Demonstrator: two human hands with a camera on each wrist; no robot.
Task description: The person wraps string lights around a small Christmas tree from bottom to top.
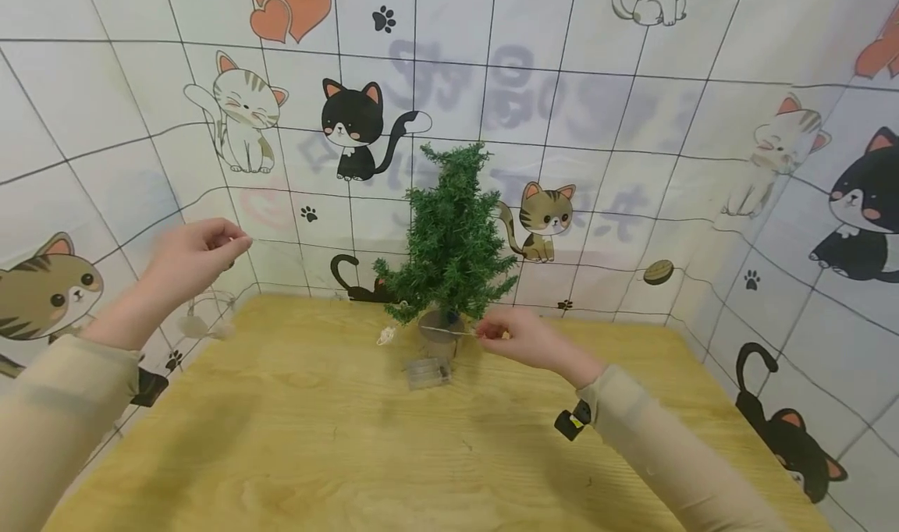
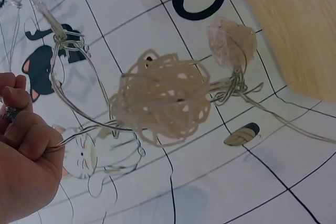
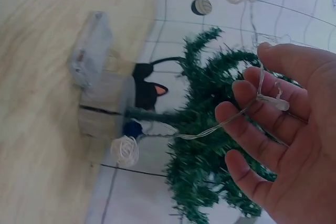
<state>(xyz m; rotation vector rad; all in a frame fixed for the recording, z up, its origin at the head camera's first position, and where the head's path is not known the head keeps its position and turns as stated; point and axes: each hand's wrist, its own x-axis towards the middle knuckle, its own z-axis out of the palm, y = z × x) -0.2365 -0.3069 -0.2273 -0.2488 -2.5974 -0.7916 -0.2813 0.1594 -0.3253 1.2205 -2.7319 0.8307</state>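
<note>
A string of lights [image 2: 84, 121] with pale woven balls is between my hands. My left hand [image 1: 193, 255] is raised at the left, pinching its wire [image 2: 55, 145]. A beige woven ball [image 2: 163, 98] and a bulb hang from that hand. Low beside the small green artificial tree [image 1: 456, 235], my right hand [image 1: 523, 341] holds another stretch of wire [image 3: 210, 129]. There the wire crosses loosely curled fingers, with a small clear bulb [image 3: 278, 103] against them. From these fingers the wire runs to the tree's base, near a white woven ball [image 3: 125, 150].
The tree stands in a grey pot [image 1: 440, 325] at the back of the wooden table [image 1: 393, 454]. A clear box [image 1: 428, 372] lies before the pot. A cat-printed sheet [image 1: 597, 126] rises behind and on both sides.
</note>
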